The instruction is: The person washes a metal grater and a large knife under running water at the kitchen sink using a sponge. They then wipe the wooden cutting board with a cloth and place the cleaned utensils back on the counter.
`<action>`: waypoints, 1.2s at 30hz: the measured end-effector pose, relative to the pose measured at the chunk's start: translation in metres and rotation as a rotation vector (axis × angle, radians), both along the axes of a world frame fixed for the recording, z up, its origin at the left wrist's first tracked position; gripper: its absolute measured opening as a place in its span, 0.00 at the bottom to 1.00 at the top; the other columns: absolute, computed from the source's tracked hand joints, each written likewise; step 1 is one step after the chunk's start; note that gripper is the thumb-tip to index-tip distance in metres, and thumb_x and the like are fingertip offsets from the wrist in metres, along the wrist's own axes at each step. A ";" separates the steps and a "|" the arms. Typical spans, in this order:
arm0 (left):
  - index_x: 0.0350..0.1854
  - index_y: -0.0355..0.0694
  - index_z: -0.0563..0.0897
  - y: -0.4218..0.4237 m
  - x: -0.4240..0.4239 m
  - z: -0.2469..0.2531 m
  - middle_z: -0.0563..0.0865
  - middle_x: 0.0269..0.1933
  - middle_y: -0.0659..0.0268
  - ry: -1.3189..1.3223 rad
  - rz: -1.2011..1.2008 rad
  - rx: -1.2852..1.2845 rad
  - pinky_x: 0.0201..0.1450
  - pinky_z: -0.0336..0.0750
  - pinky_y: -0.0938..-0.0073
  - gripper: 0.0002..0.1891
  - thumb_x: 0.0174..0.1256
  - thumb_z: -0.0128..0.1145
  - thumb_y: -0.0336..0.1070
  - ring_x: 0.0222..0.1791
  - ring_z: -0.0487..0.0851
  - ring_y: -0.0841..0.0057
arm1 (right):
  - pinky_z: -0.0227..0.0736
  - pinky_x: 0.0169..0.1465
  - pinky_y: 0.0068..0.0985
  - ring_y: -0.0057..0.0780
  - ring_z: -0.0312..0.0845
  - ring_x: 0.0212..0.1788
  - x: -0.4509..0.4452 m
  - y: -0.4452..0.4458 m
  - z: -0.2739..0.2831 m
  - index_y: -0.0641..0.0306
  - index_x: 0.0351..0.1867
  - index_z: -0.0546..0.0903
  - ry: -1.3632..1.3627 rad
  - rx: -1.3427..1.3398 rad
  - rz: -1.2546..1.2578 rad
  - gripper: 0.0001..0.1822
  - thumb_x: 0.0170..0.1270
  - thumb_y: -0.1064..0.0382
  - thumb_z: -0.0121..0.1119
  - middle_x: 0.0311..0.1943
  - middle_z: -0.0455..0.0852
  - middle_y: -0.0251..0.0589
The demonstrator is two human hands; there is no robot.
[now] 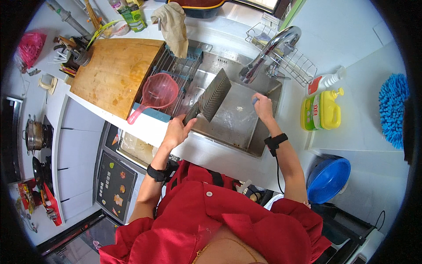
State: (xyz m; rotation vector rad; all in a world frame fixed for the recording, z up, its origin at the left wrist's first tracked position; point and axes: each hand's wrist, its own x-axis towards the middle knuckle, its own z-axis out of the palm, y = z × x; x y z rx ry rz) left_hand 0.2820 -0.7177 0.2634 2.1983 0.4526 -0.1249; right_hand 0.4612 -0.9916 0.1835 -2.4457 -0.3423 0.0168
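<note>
My left hand [178, 130] grips the dark handle of a cleaver [216, 95], whose broad blade with a wavy pattern is held over the stainless steel sink [244, 132]. To its right, my right hand [263, 106] is closed around a small blue-grey thing [255, 100], mostly hidden by the fingers. The chrome faucet [252, 71] hangs above the back right of the sink. Left of the cleaver, a translucent pink ladle [159, 90] lies on a metal drying rack [186, 74]. A beige cloth [173, 26] hangs at the sink's back left.
A wooden cutting board [113, 72] lies left of the rack. Right of the sink stand a yellow detergent jug [318, 110], a white bottle [324, 81] and a wire rack [301, 66]. A blue basin [329, 181] sits at the lower right, and a blue microfiber duster [393, 110] lies farther right.
</note>
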 end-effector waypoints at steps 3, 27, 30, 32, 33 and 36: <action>0.28 0.29 0.78 -0.001 0.002 0.000 0.76 0.16 0.49 0.007 -0.005 0.019 0.26 0.71 0.64 0.20 0.59 0.58 0.47 0.19 0.79 0.57 | 0.71 0.38 0.41 0.55 0.77 0.34 0.001 0.001 0.006 0.58 0.32 0.81 -0.026 0.021 -0.024 0.11 0.52 0.70 0.45 0.26 0.79 0.58; 0.28 0.30 0.77 -0.006 -0.025 0.030 0.79 0.21 0.46 -0.075 0.001 0.199 0.30 0.73 0.58 0.20 0.58 0.59 0.47 0.28 0.80 0.50 | 0.65 0.54 0.39 0.42 0.73 0.50 0.083 -0.043 0.150 0.55 0.47 0.79 -0.738 -0.385 -0.191 0.18 0.52 0.60 0.53 0.44 0.81 0.42; 0.33 0.33 0.76 -0.003 -0.034 0.030 0.80 0.21 0.49 -0.085 -0.015 0.438 0.30 0.74 0.59 0.21 0.58 0.57 0.51 0.26 0.81 0.52 | 0.66 0.53 0.35 0.42 0.75 0.48 0.067 -0.024 0.149 0.58 0.42 0.81 -0.867 -0.115 -0.031 0.14 0.54 0.65 0.52 0.41 0.83 0.43; 0.34 0.35 0.77 -0.005 -0.037 0.028 0.81 0.24 0.50 -0.054 -0.006 0.519 0.32 0.75 0.57 0.19 0.59 0.55 0.50 0.29 0.81 0.51 | 0.67 0.53 0.34 0.42 0.76 0.47 0.040 -0.008 0.155 0.61 0.41 0.81 -0.763 -0.075 0.018 0.13 0.54 0.69 0.51 0.40 0.83 0.45; 0.33 0.34 0.77 0.000 -0.042 0.029 0.81 0.24 0.49 -0.061 0.019 0.453 0.32 0.75 0.58 0.19 0.59 0.55 0.50 0.29 0.81 0.52 | 0.68 0.52 0.33 0.43 0.76 0.46 0.028 0.004 0.158 0.62 0.40 0.81 -0.711 -0.047 0.050 0.13 0.54 0.71 0.50 0.39 0.83 0.45; 0.29 0.32 0.78 0.014 -0.062 0.017 0.81 0.23 0.48 -0.126 0.037 0.230 0.33 0.75 0.60 0.20 0.61 0.54 0.50 0.27 0.81 0.52 | 0.67 0.51 0.33 0.42 0.76 0.45 -0.007 0.025 0.167 0.62 0.41 0.81 -0.628 0.002 0.240 0.13 0.55 0.71 0.50 0.38 0.83 0.45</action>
